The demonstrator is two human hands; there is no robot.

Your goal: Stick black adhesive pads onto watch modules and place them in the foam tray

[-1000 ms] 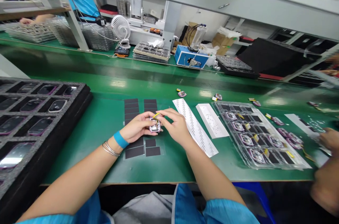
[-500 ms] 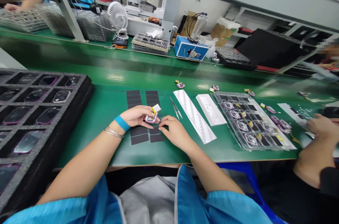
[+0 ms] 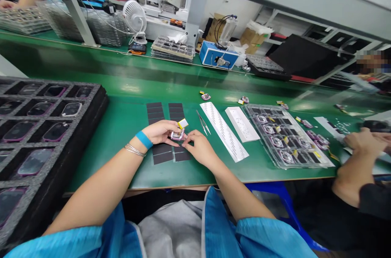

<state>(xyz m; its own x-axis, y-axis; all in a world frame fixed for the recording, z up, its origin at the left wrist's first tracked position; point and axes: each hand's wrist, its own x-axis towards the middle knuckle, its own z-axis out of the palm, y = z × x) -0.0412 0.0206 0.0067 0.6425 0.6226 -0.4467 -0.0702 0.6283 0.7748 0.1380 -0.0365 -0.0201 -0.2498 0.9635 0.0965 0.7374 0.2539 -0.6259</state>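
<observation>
My left hand (image 3: 160,132) is closed around a small pink-framed device housing (image 3: 177,134) with a yellow tab (image 3: 183,123) sticking up from it. My right hand (image 3: 199,149) rests just right of it, fingertips pinched low against the sheet of dark rectangular pads (image 3: 165,127) on the green mat; what they pinch is too small to name. Tweezers (image 3: 203,122) lie on the mat just beyond my right hand.
A black foam tray (image 3: 45,127) of housings fills the left. White strip sheets (image 3: 224,130) and a clear tray of parts (image 3: 284,138) lie to the right. Another person's hands (image 3: 363,142) work at the far right. A green conveyor (image 3: 122,71) runs behind.
My right hand let go of the yellow tab and dropped to the pad sheet. The tweezers, hidden before, now lie uncovered. My left hand keeps hold of the housing.
</observation>
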